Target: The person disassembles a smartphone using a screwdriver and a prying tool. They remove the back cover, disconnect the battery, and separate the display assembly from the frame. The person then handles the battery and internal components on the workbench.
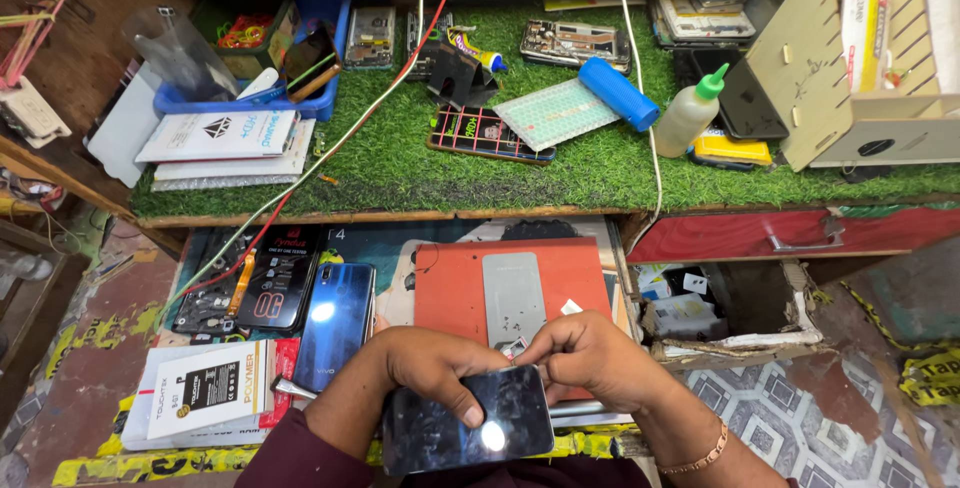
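While my left hand clamps the dark phone from above, thumb pressed flat on its glossy face, my right hand pinches at the top edge, fingers closed together on something too small for me to make out. The phone sits low in front of me, tilted over my lap, just below the red mat.

I judge the work goes best if I keep the left grip steady and let only the right fingertips move, with light pressure so the glass does not flex.

Room is tight. The grey plate on the mat lies just beyond my knuckles, and a blue phone lies near my left wrist. A white box sits further left. To the right, the open drawer has a ragged edge near my forearm. The green shelf above is crowded but well apart.
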